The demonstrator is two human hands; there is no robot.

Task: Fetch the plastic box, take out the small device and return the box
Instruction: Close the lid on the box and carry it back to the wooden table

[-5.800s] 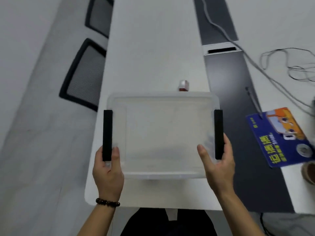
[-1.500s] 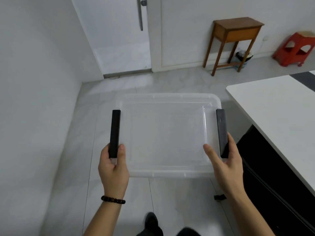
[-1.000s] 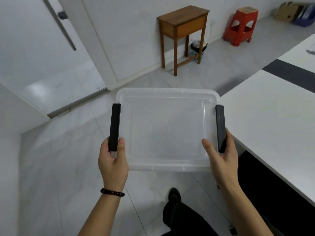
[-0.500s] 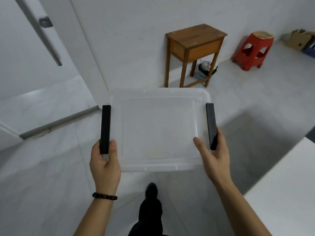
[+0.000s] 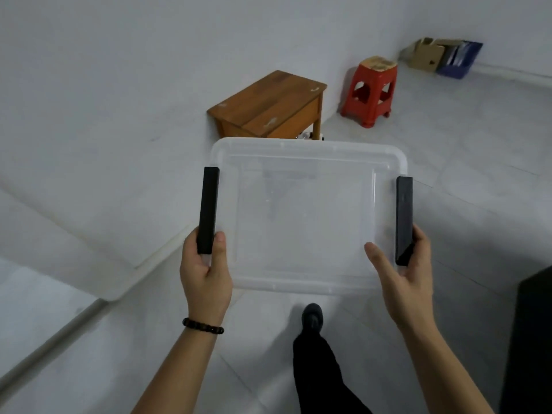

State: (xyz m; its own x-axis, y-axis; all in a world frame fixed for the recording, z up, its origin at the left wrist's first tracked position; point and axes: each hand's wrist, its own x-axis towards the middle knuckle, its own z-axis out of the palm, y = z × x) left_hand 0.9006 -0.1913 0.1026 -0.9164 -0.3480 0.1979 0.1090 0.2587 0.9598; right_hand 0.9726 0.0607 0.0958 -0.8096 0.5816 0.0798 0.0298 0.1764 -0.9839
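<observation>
Clear plastic box (image 5: pixel 304 216), lid on, held level at mid-frame above the floor. Left hand (image 5: pixel 206 276) closed on the box's lower left corner, thumb lying on the lid beside the near end of the black left latch bar (image 5: pixel 208 209). Right hand (image 5: pixel 403 276) closed on the lower right corner, thumb on the lid, fingers wrapped behind the near end of the black right latch bar (image 5: pixel 404 219). Dark bead bracelet (image 5: pixel 203 326) on the left wrist. Through the lid the box interior shows only haze; contents cannot be made out.

Below the box, lower centre of frame: one black-trousered leg and a black shoe (image 5: pixel 312 315) on pale grey floor tiles (image 5: pixel 478 130). Just past the box's far edge, upper centre: wooden side table (image 5: pixel 268 104) against the white wall (image 5: pixel 119 85). To its right, a red plastic stool (image 5: pixel 372 92). Upper right corner: a cardboard box (image 5: pixel 427 55) and a blue object (image 5: pixel 461 59) touching it, both at the wall base. Dark panel (image 5: pixel 528 339) along the lower right edge.
</observation>
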